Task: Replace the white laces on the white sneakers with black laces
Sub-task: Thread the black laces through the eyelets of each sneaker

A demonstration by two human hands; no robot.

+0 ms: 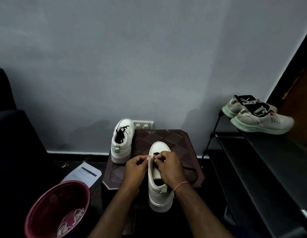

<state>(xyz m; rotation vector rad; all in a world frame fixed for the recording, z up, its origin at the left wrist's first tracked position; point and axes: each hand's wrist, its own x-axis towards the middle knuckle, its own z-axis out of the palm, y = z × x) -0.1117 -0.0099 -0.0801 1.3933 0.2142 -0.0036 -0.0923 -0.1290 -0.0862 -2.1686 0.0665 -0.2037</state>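
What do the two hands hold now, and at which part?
The left hand pinches the near white sneaker at its left eyelet edge. The right hand pinches the black lace close to the eyelets.

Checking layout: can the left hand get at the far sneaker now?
Probably yes: the far sneaker stands just beyond the left hand, nothing between, though that hand now pinches the near sneaker.

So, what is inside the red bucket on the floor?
At the bottom of the red bucket lie tangled white laces. Its near part is cut off by the picture edge, so more may be hidden.
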